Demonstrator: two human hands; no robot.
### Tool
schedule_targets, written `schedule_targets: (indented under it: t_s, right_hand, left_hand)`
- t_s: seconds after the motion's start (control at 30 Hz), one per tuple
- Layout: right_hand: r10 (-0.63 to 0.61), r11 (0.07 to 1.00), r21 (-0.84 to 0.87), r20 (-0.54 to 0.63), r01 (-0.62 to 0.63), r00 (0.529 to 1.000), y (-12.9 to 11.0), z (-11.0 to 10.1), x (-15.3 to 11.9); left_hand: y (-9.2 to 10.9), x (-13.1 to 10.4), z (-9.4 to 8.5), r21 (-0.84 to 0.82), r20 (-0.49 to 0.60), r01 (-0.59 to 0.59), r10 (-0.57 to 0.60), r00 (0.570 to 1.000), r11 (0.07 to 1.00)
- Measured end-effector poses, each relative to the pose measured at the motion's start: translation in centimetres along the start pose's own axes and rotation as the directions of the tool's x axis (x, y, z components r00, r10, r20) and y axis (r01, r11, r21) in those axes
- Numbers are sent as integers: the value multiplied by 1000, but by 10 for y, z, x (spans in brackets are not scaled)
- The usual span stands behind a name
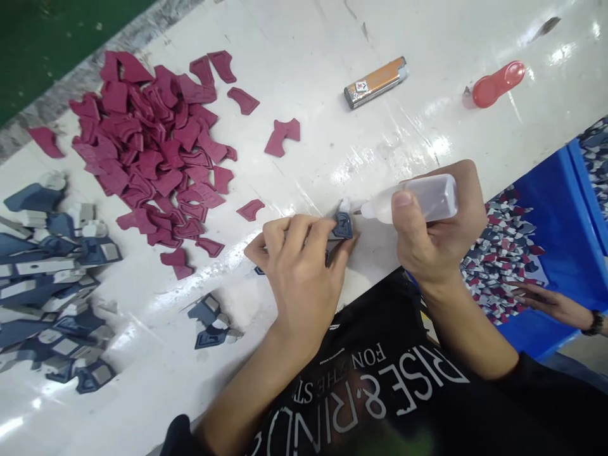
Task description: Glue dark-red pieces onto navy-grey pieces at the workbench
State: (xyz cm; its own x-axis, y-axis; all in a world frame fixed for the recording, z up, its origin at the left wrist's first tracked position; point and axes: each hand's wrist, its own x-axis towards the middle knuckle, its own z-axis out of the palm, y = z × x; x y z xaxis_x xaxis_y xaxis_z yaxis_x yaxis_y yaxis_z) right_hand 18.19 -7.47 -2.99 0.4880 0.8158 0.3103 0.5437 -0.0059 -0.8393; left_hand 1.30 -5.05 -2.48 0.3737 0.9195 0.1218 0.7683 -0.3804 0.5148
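Note:
Between the fingers of my left hand [304, 266] is a small dark blue-grey moulded piece [342, 226] with a pale block at its top. My right hand [441, 221] grips a clear squeeze bottle [430, 197], tipped on its side. The bottle's thin nozzle points left and comes close to the moulded piece; whether they touch I cannot tell. More of the dark piece is hidden under my left fingers. A large heap of maroon moulded pieces [156, 152] lies beyond my left hand, with a few loose ones near it.
Dark blue-grey pieces with pale blocks [57, 272] are piled at the left, and a small group [213, 323] lies nearer. An orange lighter [376, 82] and a red cap-like item [498, 84] lie farther back. Another person's hand [555, 304] reaches over a blue bin [560, 234] of mixed pieces.

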Motion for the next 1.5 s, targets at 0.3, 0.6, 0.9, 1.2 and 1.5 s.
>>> schedule_targets:
  t_s: [0.3,0.6,0.9,1.2,1.5]
  right_hand:
    - [34,999,33,-48,-33,998,5,11,-10]
    - [-124,991,28,-125,129,984,8,12,-11]
    - [-150,973,128,-290,194,945,13,13,-5]
    - [-24,987,147,-278,67,960,2,2,-10]
    - [-23,988,149,-58,32,998,-16,9,-34]
  left_hand:
    - [0,0,-1,12,-4,-5,5,1000,1000]
    - [1,0,0,23,-12,-5,6,1000,1000]
    - [3,6,1,43,-15,-16,16,1000,999]
    - [-17,-33,-41,278,-28,32,-25,999,960]
    - [-22,-52,-38,190,2,-45,46,999,981]
